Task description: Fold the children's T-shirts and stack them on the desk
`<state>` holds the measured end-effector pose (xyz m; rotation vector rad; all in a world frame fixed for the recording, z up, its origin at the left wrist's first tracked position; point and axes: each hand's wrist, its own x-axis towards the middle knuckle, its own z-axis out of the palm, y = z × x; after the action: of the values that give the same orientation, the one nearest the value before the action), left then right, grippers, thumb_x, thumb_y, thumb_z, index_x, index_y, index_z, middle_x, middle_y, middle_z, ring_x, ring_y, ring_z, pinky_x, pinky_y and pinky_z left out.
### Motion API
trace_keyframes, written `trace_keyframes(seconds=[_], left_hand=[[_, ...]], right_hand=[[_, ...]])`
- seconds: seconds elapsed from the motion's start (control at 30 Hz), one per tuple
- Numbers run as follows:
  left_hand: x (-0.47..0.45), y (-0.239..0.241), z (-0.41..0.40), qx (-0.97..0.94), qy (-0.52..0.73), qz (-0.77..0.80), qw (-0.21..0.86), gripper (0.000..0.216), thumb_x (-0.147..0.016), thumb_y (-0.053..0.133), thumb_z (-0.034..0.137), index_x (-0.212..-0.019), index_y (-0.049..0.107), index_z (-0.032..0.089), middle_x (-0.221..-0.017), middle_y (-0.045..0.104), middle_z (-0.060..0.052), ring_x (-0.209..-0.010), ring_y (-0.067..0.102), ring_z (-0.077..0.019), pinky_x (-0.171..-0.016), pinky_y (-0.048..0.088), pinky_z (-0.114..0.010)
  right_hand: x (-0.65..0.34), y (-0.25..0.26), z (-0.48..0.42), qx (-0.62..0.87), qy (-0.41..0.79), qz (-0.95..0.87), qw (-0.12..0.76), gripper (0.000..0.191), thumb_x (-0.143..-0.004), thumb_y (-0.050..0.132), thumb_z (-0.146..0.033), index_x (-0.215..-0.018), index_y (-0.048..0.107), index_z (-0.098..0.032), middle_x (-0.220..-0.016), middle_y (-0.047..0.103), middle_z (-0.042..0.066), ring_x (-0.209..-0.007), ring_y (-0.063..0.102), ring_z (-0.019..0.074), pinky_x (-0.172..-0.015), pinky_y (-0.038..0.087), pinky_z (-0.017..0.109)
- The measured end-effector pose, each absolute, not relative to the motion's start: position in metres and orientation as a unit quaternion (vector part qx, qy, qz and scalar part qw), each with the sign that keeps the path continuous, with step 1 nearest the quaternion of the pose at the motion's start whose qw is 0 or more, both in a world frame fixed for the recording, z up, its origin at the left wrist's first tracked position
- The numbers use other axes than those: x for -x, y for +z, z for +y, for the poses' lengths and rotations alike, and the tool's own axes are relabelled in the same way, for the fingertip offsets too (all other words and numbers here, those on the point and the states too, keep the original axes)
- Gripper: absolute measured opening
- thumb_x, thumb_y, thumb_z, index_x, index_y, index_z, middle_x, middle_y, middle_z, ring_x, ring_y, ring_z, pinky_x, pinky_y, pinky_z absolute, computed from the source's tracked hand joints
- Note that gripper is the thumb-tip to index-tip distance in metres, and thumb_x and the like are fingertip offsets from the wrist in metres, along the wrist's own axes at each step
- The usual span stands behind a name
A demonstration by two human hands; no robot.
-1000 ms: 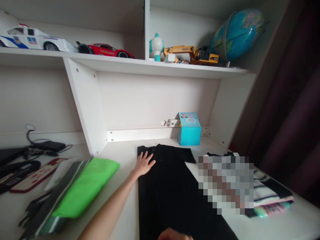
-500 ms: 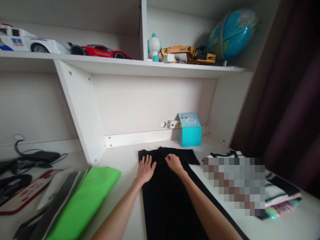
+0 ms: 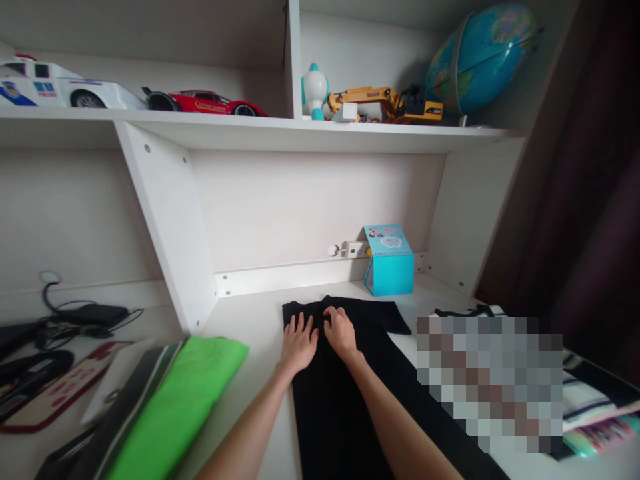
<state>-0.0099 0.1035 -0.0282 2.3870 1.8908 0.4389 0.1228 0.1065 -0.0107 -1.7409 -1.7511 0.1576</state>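
A black garment [image 3: 333, 407] lies spread on the white desk, with a short sleeve-like part reaching out to the right near its far end. My left hand [image 3: 299, 343] rests flat on its upper left, fingers spread. Close beside it, my right hand [image 3: 341, 333] has its fingers curled and pinched at the cloth near the upper middle edge. Part of the fabric is hidden under both hands and forearms.
Folded green clothing [image 3: 180, 393] lies at the left, beside a dark striped piece and black cables [image 3: 85, 320]. A blue desk calendar [image 3: 393, 273] stands at the back. Folded clothes [image 3: 585, 397], partly blurred out, are at the right. Toys and a globe [image 3: 493, 57] fill the shelf above.
My right hand has shifted left across the cloth, closer to my left hand, with its fingers still curled. My left hand stays flat. The whole view has swung slightly.
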Motion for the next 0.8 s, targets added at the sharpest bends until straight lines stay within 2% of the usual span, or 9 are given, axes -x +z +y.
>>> trace_keyframes(seconds=[0.1, 0.27, 0.4, 0.57, 0.67, 0.73, 0.8], left_hand=[[0.010, -0.030, 0.105, -0.775, 0.146, 0.614, 0.034, 0.055, -0.089, 0.020, 0.046, -0.137, 0.033, 0.021, -0.145, 0.024, -0.007, -0.133, 0.015, -0.0297, -0.105, 0.020, -0.046], [0.010, -0.028, 0.103, -0.773, 0.145, 0.616, 0.045, 0.056, -0.090, 0.018, 0.046, -0.138, 0.031, 0.020, -0.145, 0.023, -0.007, -0.133, 0.015, -0.0299, -0.106, 0.018, -0.045], [0.009, -0.027, 0.101, -0.770, 0.149, 0.619, 0.043, 0.056, -0.090, 0.019, 0.045, -0.138, 0.030, 0.020, -0.145, 0.024, -0.008, -0.133, 0.015, -0.0314, -0.105, 0.018, -0.046], [0.009, -0.030, 0.102, -0.765, 0.159, 0.623, 0.031, 0.058, -0.090, 0.018, 0.047, -0.137, 0.032, 0.017, -0.144, 0.025, -0.010, -0.133, 0.016, -0.0316, -0.105, 0.019, -0.045], [0.009, -0.029, 0.102, -0.768, 0.157, 0.620, 0.036, 0.057, -0.089, 0.020, 0.049, -0.137, 0.032, 0.022, -0.145, 0.024, -0.009, -0.133, 0.015, -0.0319, -0.105, 0.019, -0.046], [0.010, -0.028, 0.101, -0.773, 0.151, 0.615, 0.039, 0.054, -0.089, 0.022, 0.051, -0.136, 0.033, 0.028, -0.145, 0.023, -0.006, -0.133, 0.015, -0.0326, -0.104, 0.020, -0.047], [0.010, -0.028, 0.100, -0.776, 0.146, 0.612, 0.035, 0.052, -0.088, 0.024, 0.051, -0.135, 0.033, 0.032, -0.146, 0.023, -0.004, -0.132, 0.016, -0.0329, -0.104, 0.020, -0.048]], right_hand=[[-0.122, -0.014, 0.110, 0.660, 0.057, -0.665, 0.345, 0.027, -0.074, 0.050, -0.010, -0.099, 0.058, -0.017, -0.100, 0.056, 0.009, -0.091, 0.055, 0.0177, -0.082, 0.040, 0.027], [-0.123, -0.015, 0.114, 0.639, 0.067, -0.666, 0.379, 0.028, -0.070, 0.045, -0.004, -0.090, 0.061, -0.016, -0.092, 0.059, 0.005, -0.083, 0.056, 0.0132, -0.080, 0.042, 0.021], [-0.123, -0.011, 0.110, 0.636, 0.045, -0.660, 0.396, 0.033, -0.069, 0.038, 0.001, -0.086, 0.062, -0.015, -0.098, 0.056, 0.007, -0.092, 0.053, 0.0129, -0.083, 0.041, 0.019], [-0.125, -0.008, 0.104, 0.652, 0.029, -0.662, 0.368, 0.036, -0.070, 0.034, 0.002, -0.084, 0.064, -0.015, -0.099, 0.056, 0.009, -0.097, 0.050, 0.0161, -0.083, 0.041, 0.022], [-0.129, -0.011, 0.106, 0.665, 0.027, -0.667, 0.335, 0.037, -0.081, 0.032, -0.007, -0.099, 0.063, -0.014, -0.115, 0.053, 0.012, -0.112, 0.043, 0.0208, -0.088, 0.039, 0.028], [-0.129, -0.016, 0.108, 0.658, 0.034, -0.689, 0.303, 0.038, -0.086, 0.032, -0.018, -0.117, 0.055, -0.017, -0.132, 0.043, 0.009, -0.124, 0.032, 0.0221, -0.096, 0.033, 0.033], [-0.126, -0.022, 0.109, 0.645, 0.053, -0.717, 0.258, 0.040, -0.087, 0.037, -0.027, -0.125, 0.048, -0.023, -0.139, 0.037, 0.004, -0.129, 0.026, 0.0231, -0.101, 0.027, 0.039]])
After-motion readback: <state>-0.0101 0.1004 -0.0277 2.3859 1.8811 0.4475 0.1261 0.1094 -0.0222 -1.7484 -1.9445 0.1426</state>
